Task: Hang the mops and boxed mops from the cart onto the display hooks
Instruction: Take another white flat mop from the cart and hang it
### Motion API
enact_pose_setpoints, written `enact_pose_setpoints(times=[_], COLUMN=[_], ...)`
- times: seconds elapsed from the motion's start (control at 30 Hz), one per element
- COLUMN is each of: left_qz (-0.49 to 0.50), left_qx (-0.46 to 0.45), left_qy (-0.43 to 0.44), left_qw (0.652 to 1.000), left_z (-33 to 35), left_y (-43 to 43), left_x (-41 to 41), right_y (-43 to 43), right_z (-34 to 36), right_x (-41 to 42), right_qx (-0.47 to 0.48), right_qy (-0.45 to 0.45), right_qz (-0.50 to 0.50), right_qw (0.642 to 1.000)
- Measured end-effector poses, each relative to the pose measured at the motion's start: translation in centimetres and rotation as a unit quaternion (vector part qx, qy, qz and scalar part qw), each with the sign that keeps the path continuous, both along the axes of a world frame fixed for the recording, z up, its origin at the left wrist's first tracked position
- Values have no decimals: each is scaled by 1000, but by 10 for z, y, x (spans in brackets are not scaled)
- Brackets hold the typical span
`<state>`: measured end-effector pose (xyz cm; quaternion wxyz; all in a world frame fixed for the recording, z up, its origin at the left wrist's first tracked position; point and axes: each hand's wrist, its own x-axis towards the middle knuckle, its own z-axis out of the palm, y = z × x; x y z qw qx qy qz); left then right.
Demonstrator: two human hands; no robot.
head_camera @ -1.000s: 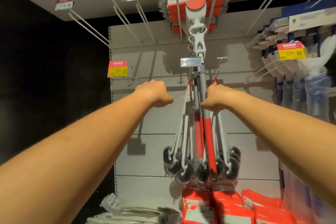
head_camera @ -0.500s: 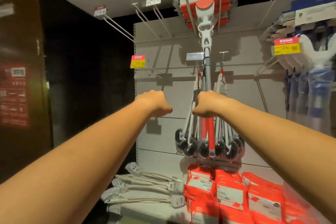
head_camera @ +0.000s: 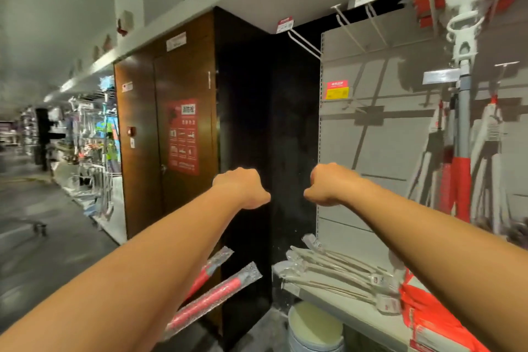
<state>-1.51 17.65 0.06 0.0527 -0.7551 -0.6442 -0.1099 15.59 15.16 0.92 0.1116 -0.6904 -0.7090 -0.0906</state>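
A: What are the hands doing?

B: The left hand [head_camera: 243, 188] and right hand [head_camera: 328, 184] are hovering side by side out front, arms stretching forward, backs up. Both are curling into fists and gripping nothing.

A: And the mops?

B: Two bubble-wrapped mop handles [head_camera: 214, 296] are poking up below the left forearm, well apart from both hands; whatever is carrying them is lying out of view. One hung mop [head_camera: 463, 151] is dangling at the right, near bare display hooks [head_camera: 304, 43].

A: How are they going to handle?

B: I'm judging them light, long and stiff, with the wrap making them slippery. I'm thinking one hand gripping mid-pole, the other steadying the end going onto the hook.
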Motion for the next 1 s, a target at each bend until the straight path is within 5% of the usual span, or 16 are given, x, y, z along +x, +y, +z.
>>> enact_pose_setpoints(times=[0.5, 1.0], left_qz=[151, 377], left_qx=[-56, -127], left_qy=[12, -20], left_qw=[987, 917], left_z=[-85, -220], left_y=[-61, -105], left_x=[-242, -329], right_y=[-7, 25], right_z=[-80, -208], right_x=[-254, -378], right_qx=[-62, -165], right_qy=[3, -34], right_qz=[163, 367], right_qw=[985, 915])
